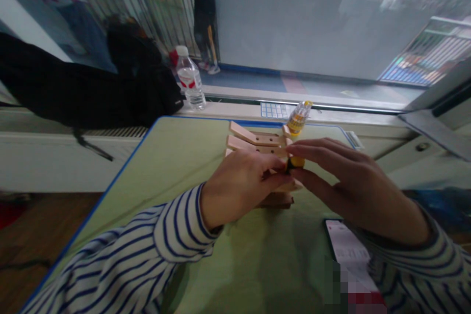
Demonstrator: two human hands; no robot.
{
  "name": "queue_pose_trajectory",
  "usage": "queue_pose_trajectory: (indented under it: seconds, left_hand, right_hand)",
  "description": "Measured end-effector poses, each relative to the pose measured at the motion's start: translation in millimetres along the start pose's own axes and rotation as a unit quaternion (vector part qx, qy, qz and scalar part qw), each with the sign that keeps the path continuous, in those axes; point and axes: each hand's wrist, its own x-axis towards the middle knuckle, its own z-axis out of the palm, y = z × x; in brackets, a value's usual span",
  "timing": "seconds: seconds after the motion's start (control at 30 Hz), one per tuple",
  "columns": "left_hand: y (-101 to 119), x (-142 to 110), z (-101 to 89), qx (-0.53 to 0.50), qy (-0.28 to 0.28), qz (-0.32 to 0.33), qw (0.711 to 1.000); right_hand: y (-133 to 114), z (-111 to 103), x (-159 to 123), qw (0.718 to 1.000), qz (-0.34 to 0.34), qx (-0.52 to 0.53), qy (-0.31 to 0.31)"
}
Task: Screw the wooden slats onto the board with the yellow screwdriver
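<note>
A pale wooden assembly (270, 140) of slats with dark holes stands on the table in front of me. My left hand (239, 181) is closed over its near side, hiding part of the wood. Its thumb and forefinger come together at the black end of a short yellow-and-black screwdriver (297, 161). From the other side, my right hand (349, 181) pinches the yellow handle between thumb and fingers. The tool's tip is hidden behind the left fingers. Whatever it touches there cannot be seen.
The pale green table (147, 171) has a blue edge. Behind the assembly stands a clear bottle (298, 120) with yellow contents. A phone (344, 240) lies near my right forearm. On the sill are a water bottle (190, 81) and a black bag (140, 78); people show beyond the glass.
</note>
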Motion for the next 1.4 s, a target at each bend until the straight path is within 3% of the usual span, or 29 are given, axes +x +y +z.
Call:
queue_pose_trajectory:
  seconds: [0.2, 0.83, 1.1, 1.4]
  left_hand:
    - [-0.6, 0.3, 0.2, 0.010, 0.012, 0.012, 1.000]
    - [3.5, 1.1, 1.1, -0.013, -0.014, 0.037, 0.999]
    - [3.5, 0.7, 3.6, 0.010, 0.016, 0.001, 1.000]
    - [2.9, 0.0, 2.4, 0.026, 0.012, 0.003, 1.000]
  right_hand:
    - [-0.1, -1.5, -3.1, 1.000, -0.001, 0.011, -0.022]
    - [5.6, 2.7, -1.8, 1.000, 0.003, -0.011, 0.014]
    - [3.6, 3.0, 0.8, 1.000, -0.005, -0.006, 0.018]
    - [-2.3, -1.4, -0.7, 1.000, 0.005, 0.017, 0.000]
